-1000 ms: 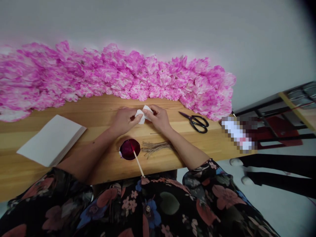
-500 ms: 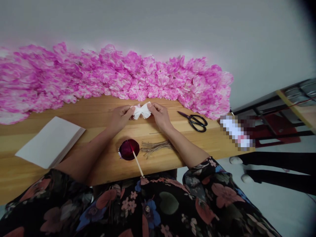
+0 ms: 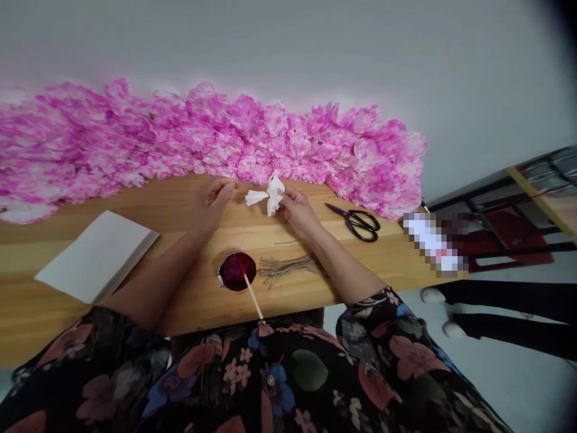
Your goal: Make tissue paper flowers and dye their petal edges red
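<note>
My right hand [image 3: 300, 211] pinches a bunched white tissue-paper flower [image 3: 274, 195], its petals sticking up and down and one piece pointing left. A gap separates it from my left hand [image 3: 215, 201], which holds nothing, its fingers loosely bent and the thumb near the index finger. Below the hands stands a small bowl of dark red liquid [image 3: 234, 273] with a wooden stick [image 3: 253, 296] leaning out of it. To its right lies a bundle of thin brown stems [image 3: 288, 267], partly under my right forearm. Black-handled scissors [image 3: 360, 224] rest to the right of my right hand.
Many pink-and-white paper flowers [image 3: 189, 138] are heaped along the back of the wooden table [image 3: 180, 313]. A stack of white paper [image 3: 92, 258] lies at the left. Beyond the right edge are another person's legs [image 3: 509, 300] and a red stool [image 3: 509, 234].
My left hand has let go of the white paper and moved slightly left. The right hand now holds it alone, with its petals turned more upright. The view has shifted slightly.
</note>
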`<action>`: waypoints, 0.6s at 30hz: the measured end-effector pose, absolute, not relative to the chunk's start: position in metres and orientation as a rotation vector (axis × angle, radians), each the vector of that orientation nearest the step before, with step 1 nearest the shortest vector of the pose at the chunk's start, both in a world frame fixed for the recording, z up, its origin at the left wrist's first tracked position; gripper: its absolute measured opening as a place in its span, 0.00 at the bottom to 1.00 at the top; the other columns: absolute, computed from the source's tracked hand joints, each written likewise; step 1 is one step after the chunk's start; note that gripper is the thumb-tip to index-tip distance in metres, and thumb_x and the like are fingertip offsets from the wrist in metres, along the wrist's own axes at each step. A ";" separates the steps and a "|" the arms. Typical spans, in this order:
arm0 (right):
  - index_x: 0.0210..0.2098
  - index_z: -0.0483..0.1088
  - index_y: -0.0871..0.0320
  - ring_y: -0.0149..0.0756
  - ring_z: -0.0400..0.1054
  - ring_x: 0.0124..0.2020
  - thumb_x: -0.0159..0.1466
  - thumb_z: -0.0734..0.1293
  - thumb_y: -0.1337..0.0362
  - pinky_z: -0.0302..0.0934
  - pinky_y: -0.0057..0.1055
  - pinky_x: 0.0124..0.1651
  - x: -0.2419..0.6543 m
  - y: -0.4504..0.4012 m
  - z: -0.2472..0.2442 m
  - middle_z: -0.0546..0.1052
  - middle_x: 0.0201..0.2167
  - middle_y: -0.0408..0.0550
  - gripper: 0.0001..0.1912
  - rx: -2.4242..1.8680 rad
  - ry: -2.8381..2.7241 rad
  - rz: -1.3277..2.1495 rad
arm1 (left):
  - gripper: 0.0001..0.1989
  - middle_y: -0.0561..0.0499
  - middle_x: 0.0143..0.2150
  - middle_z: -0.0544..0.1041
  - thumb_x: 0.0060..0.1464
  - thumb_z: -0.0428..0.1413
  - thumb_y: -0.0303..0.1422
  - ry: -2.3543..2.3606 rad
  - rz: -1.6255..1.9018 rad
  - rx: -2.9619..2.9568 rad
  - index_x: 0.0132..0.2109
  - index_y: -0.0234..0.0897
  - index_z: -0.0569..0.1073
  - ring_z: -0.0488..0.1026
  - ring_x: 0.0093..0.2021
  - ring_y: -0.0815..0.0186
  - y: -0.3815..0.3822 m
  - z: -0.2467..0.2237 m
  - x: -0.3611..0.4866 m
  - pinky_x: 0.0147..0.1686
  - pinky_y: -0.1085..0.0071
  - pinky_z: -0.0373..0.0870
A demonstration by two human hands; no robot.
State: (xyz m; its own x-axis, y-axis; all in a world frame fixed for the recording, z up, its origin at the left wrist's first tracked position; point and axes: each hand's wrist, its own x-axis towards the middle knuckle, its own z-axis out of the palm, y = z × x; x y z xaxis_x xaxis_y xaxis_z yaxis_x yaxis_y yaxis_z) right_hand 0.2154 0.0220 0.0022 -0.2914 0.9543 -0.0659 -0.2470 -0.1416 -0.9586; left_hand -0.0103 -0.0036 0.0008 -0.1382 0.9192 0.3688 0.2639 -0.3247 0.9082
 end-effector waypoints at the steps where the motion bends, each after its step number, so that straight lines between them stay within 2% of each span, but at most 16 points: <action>1: 0.35 0.77 0.53 0.31 0.66 0.28 0.53 0.85 0.43 0.64 0.30 0.34 0.216 0.023 0.002 0.78 0.28 0.38 0.25 -0.923 -1.114 1.630 | 0.18 0.47 0.46 0.85 0.67 0.60 0.51 1.340 1.489 1.555 0.45 0.41 0.82 0.81 0.49 0.58 -0.001 -0.003 -0.014 0.53 0.62 0.76; 4: 0.36 0.77 0.54 0.30 0.66 0.28 0.53 0.85 0.51 0.66 0.28 0.33 0.217 0.025 0.002 0.77 0.27 0.37 0.21 -0.908 -1.038 1.661 | 0.22 0.47 0.44 0.85 0.69 0.58 0.53 1.274 1.359 1.521 0.50 0.39 0.83 0.80 0.45 0.61 0.005 -0.011 -0.020 0.47 0.64 0.76; 7: 0.35 0.76 0.54 0.29 0.65 0.28 0.55 0.83 0.55 0.66 0.28 0.33 0.218 0.026 0.004 0.76 0.27 0.37 0.17 -0.902 -1.008 1.676 | 0.27 0.46 0.38 0.84 0.70 0.55 0.58 1.192 1.199 1.511 0.44 0.37 0.83 0.77 0.36 0.62 0.004 -0.010 -0.018 0.39 0.65 0.74; 9: 0.35 0.75 0.53 0.29 0.65 0.28 0.56 0.82 0.56 0.66 0.27 0.33 0.217 0.026 0.004 0.76 0.27 0.37 0.16 -0.905 -1.027 1.687 | 0.28 0.46 0.36 0.84 0.70 0.55 0.58 1.140 1.073 1.512 0.40 0.37 0.82 0.77 0.34 0.62 0.000 -0.004 -0.014 0.37 0.65 0.74; 12: 0.35 0.73 0.53 0.29 0.64 0.27 0.56 0.83 0.54 0.64 0.27 0.32 0.216 0.025 0.004 0.73 0.26 0.36 0.18 -0.924 -1.100 1.670 | 0.27 0.46 0.35 0.83 0.68 0.59 0.56 1.098 0.948 1.526 0.37 0.36 0.81 0.76 0.34 0.63 -0.006 0.008 -0.010 0.39 0.66 0.74; 15: 0.32 0.71 0.53 0.29 0.62 0.26 0.55 0.83 0.50 0.63 0.27 0.31 0.214 0.023 0.002 0.71 0.24 0.36 0.21 -0.943 -1.189 1.621 | 0.24 0.47 0.35 0.83 0.60 0.65 0.55 1.084 0.910 1.489 0.38 0.36 0.81 0.75 0.34 0.65 -0.008 0.014 -0.009 0.39 0.68 0.75; 18: 0.31 0.70 0.53 0.29 0.62 0.26 0.56 0.80 0.48 0.64 0.29 0.33 0.213 0.022 0.002 0.72 0.25 0.37 0.20 -0.958 -1.265 1.585 | 0.25 0.47 0.37 0.83 0.53 0.70 0.55 1.104 0.907 1.447 0.39 0.36 0.81 0.77 0.36 0.64 -0.007 0.013 -0.009 0.40 0.68 0.75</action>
State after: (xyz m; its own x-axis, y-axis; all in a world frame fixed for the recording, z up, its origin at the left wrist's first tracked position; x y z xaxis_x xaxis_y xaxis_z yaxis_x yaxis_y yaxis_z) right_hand 0.2133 0.0223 0.0018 -0.3269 0.9438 -0.0484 -0.1618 -0.1064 -0.9811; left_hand -0.0090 -0.0073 0.0126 0.2864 0.9577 -0.0266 0.1596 -0.0203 0.9870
